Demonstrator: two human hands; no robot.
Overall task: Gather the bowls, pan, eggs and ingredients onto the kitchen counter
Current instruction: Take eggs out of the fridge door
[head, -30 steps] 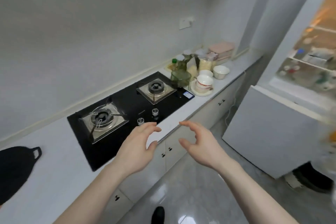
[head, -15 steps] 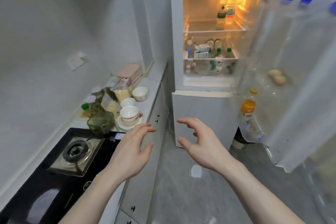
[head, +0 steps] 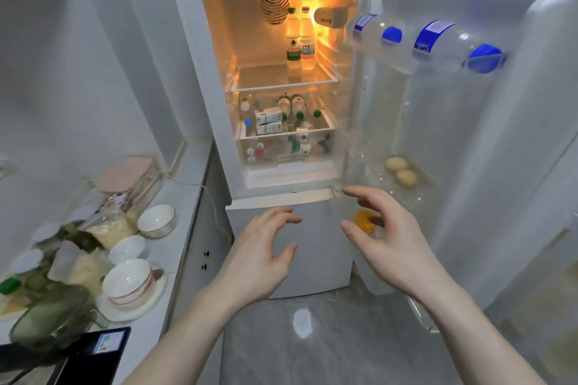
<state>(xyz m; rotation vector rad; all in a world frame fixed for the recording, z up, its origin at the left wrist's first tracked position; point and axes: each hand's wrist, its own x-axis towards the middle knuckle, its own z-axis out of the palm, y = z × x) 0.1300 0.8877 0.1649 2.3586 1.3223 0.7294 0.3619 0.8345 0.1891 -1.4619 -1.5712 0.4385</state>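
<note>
Two brown eggs (head: 401, 171) lie in a clear shelf of the open fridge door (head: 488, 147) at the right. My left hand (head: 256, 256) and my right hand (head: 387, 244) are raised in front of the fridge, fingers loosely spread, holding nothing. My right hand is just below and left of the eggs, apart from them. On the counter (head: 184, 197) at the left stand white bowls: one with a gold rim (head: 156, 221), a small one (head: 128, 249), and a red-striped one on a plate (head: 128, 283). Bags and jars of ingredients (head: 103, 228) crowd behind them.
The lit fridge interior (head: 281, 87) holds bottles and cartons on two shelves. Blue-capped bottles (head: 428, 40) lie in the door's top rack, and an orange-capped bottle (head: 364, 222) shows behind my right hand. A green glass bowl (head: 50, 319) sits beside the black stove (head: 93, 356).
My view has swung right from the stove to the open fridge and come closer. Both hands stay raised and empty; my right hand has risen toward the door shelf.
</note>
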